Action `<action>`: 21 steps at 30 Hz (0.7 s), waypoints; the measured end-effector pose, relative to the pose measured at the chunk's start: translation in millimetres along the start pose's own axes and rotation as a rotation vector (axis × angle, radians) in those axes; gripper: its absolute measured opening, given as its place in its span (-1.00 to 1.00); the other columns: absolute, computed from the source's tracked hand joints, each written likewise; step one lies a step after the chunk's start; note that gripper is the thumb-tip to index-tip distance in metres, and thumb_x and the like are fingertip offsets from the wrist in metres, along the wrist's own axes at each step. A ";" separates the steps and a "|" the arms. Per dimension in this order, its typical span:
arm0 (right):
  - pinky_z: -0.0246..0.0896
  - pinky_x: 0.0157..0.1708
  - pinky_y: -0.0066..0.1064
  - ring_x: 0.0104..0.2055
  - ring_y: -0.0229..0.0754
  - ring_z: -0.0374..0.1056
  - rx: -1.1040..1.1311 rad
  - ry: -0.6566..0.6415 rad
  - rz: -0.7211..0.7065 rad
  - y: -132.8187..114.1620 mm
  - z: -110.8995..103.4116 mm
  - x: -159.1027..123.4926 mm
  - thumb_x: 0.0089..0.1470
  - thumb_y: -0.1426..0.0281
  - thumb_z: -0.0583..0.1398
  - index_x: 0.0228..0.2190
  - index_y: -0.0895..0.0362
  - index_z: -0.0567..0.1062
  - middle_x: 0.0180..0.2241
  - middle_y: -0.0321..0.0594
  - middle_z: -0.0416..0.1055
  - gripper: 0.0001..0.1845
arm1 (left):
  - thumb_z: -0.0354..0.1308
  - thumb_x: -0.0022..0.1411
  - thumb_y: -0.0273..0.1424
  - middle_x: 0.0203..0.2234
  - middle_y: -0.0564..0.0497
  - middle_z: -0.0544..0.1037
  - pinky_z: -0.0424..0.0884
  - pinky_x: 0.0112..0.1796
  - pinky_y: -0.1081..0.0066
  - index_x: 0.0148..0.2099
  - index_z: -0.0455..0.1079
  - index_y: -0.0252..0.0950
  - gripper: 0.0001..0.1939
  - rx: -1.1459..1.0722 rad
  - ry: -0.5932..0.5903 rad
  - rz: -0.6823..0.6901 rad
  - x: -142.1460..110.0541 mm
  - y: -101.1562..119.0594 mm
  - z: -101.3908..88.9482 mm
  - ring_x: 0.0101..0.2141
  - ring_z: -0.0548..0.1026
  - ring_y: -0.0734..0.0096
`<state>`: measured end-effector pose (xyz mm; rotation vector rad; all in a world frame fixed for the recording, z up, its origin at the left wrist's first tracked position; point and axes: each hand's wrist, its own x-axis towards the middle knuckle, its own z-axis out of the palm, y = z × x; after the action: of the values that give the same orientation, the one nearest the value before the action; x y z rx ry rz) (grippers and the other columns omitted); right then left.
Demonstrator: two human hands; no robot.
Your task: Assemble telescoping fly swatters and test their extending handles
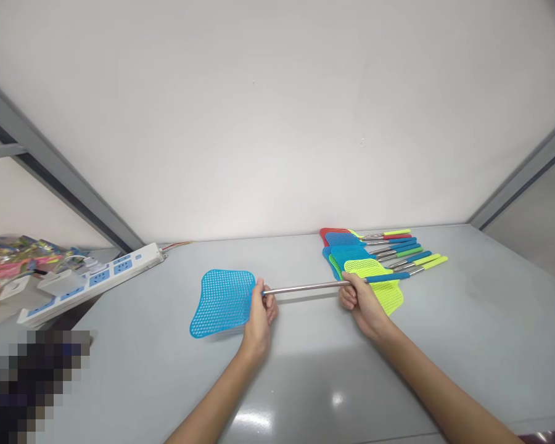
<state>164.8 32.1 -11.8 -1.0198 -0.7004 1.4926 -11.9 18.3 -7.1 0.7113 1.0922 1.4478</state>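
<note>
A blue fly swatter (pixel 226 302) with a perforated head is held level above the table, its metal rod stretched between my hands. My left hand (pixel 261 314) is closed on it where the head joins the rod. Farther along, my right hand (pixel 359 300) grips the rod close to the blue handle, which points right. Behind and beside my right hand lies a pile of fly swatters in red, blue, green and yellow, handles to the right. The nearest is a yellow fly swatter (pixel 390 297), partly hidden by my right hand and the blue handle.
A white power strip (pixel 106 274) with plugged-in adapters lies along the table's left side. Past it sits a heap of colourful plastic-wrapped items (pixel 9 262). A pale wall (pixel 268 123) rises behind the grey table (pixel 305 370). A pixelated dark patch covers the lower left corner.
</note>
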 end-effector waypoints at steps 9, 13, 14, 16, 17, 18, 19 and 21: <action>-0.23 -0.75 -0.49 -0.75 -0.41 -0.20 0.204 0.100 -0.055 -10.7 -10.5 6.2 -0.09 0.29 0.11 -0.77 0.12 0.06 -0.80 -0.46 -0.15 -0.60 | -0.08 0.09 -0.20 -0.81 0.21 -0.04 -0.05 -0.70 0.52 -0.67 -0.04 -0.27 -0.61 -0.016 0.093 0.097 -1.2 0.3 -0.8 -0.76 -0.08 0.62; -0.22 -0.76 -0.50 -0.76 -0.42 -0.19 0.211 0.114 -0.034 -9.0 -10.7 7.7 -0.10 0.29 0.12 -0.77 0.12 0.05 -0.81 -0.47 -0.14 -0.60 | -0.07 0.09 -0.21 -0.81 0.21 -0.04 -0.06 -0.71 0.52 -0.67 -0.05 -0.27 -0.61 -0.032 0.107 0.096 0.2 1.0 -1.3 -0.76 -0.07 0.62; -0.22 -0.76 -0.51 -0.76 -0.42 -0.18 0.211 0.110 -0.030 -9.0 -10.2 7.3 -0.11 0.29 0.12 -0.76 0.12 0.07 -0.81 -0.47 -0.13 -0.61 | -0.07 0.08 -0.21 -0.81 0.21 -0.04 -0.07 -0.71 0.52 -0.66 -0.04 -0.27 -0.61 -0.042 0.112 0.095 0.5 1.4 -1.4 -0.76 -0.07 0.63; -0.23 -0.77 -0.51 -0.77 -0.42 -0.18 0.216 0.100 -0.019 -10.2 -9.4 6.4 -0.11 0.27 0.11 -0.73 0.12 0.12 -0.82 -0.48 -0.12 -0.66 | -0.06 0.07 -0.22 -0.81 0.21 -0.04 -0.08 -0.71 0.52 -0.67 -0.05 -0.27 -0.62 -0.084 0.118 0.089 1.0 2.4 -1.5 -0.77 -0.07 0.63; -0.22 -0.78 -0.52 -0.77 -0.42 -0.17 0.221 0.099 -0.012 -11.2 -9.6 6.2 -0.11 0.25 0.10 -0.73 0.13 0.13 -0.82 -0.48 -0.11 -0.66 | -0.06 0.06 -0.23 -0.82 0.22 -0.06 -0.08 -0.72 0.52 -0.67 -0.05 -0.27 -0.62 -0.119 0.119 0.085 1.4 3.0 -1.7 -0.77 -0.08 0.63; -0.22 -0.78 -0.52 -0.78 -0.41 -0.16 0.228 0.098 -0.006 -12.3 -10.2 6.3 -0.11 0.24 0.09 -0.74 0.13 0.13 -0.83 -0.47 -0.11 -0.66 | -0.07 0.06 -0.22 -0.82 0.22 -0.08 -0.09 -0.72 0.52 -0.68 -0.06 -0.27 -0.61 -0.160 0.116 0.084 1.9 3.6 -2.0 -0.78 -0.09 0.63; -0.21 -0.78 -0.52 -0.78 -0.41 -0.14 0.234 0.096 -0.002 -13.3 -11.3 6.8 -0.11 0.24 0.08 -0.76 0.13 0.12 -0.83 -0.46 -0.10 -0.64 | -0.08 0.06 -0.21 -0.83 0.22 -0.09 -0.10 -0.73 0.52 -0.69 -0.08 -0.27 -0.60 -0.202 0.113 0.088 2.5 4.1 -2.4 -0.78 -0.11 0.63; -0.19 -0.77 -0.52 -0.79 -0.41 -0.12 0.245 0.100 -0.003 -14.3 -14.3 8.8 -0.11 0.26 0.07 -0.79 0.14 0.08 -0.84 -0.44 -0.08 -0.61 | -0.10 0.06 -0.20 -0.83 0.21 -0.11 -0.11 -0.73 0.51 -0.70 -0.11 -0.27 -0.59 -0.260 0.123 0.110 4.4 4.6 -3.6 -0.79 -0.12 0.63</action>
<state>184.3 41.7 -7.7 -0.8978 -0.4349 1.4731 -17.8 22.0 -5.1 0.5090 0.9452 1.7100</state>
